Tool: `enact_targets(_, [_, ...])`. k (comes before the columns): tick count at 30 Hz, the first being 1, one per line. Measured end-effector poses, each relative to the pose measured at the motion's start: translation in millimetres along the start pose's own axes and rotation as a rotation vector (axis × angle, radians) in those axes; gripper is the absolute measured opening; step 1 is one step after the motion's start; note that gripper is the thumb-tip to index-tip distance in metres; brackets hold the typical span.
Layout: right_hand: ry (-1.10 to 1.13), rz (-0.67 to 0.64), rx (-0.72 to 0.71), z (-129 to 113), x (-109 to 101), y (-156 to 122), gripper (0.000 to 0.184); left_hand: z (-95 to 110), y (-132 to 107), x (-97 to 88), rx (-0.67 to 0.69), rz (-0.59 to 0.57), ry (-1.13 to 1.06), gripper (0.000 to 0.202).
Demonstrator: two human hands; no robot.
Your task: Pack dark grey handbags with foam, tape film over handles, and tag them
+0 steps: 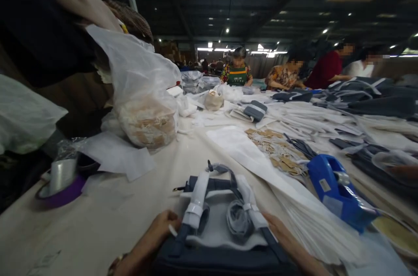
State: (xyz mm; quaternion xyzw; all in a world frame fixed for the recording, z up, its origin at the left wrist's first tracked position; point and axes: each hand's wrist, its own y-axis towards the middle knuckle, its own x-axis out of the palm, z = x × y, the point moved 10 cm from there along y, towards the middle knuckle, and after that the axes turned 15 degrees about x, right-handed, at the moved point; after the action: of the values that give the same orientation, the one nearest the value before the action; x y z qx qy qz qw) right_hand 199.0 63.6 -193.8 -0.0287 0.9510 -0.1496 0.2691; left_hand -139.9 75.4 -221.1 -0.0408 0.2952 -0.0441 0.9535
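A dark blue-grey handbag (pixel 225 260) sits at the table's near edge, right in front of me. White wrapping (pixel 197 197) covers its two handles, and coiled straps in clear plastic (pixel 240 219) lie between them. At the bag's upper left edge, my left hand (pixel 165 226) is closed with curled fingers, next to a small white strip. My right hand (pixel 282 232) grips the bag's right side, its fingertips partly hidden by the bag. A dark zipped flap (pixel 212 183) shows beyond the handles.
A blue tape dispenser (pixel 339 193) and white sheets (pixel 294 197) lie to the right, near brown tags (pixel 277 149). On the left are a purple tape roll (pixel 63 193) and a filled plastic bag (pixel 146 115). Several people work across the table.
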Motion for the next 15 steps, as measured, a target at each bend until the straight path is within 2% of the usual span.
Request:
enact_targets(3, [0.043,0.096,0.096,21,-21,-13,0.042,11,-20,-35.9,0.059,0.139,-0.036,0.032])
enact_targets(5, [0.138,0.134,0.133,27,-28,-20,0.043,29,-31,-44.7,0.128,0.137,-0.076,0.039])
enact_targets(7, [0.233,0.091,0.131,22,-24,-24,0.042,47,-35,-38.9,0.180,0.054,-0.088,0.038])
enact_targets(9, [0.270,-0.008,0.124,12,-14,-26,0.041,59,-35,-27.1,0.202,-0.049,-0.119,0.036])
enact_targets(12, [0.281,-0.125,0.185,10,-5,-34,0.045,57,-36,-10.7,0.144,-0.197,-0.269,0.037])
enact_targets(15, [0.305,-0.121,0.258,21,-11,-44,0.047,48,-41,-7.6,0.111,-0.263,-0.327,0.040])
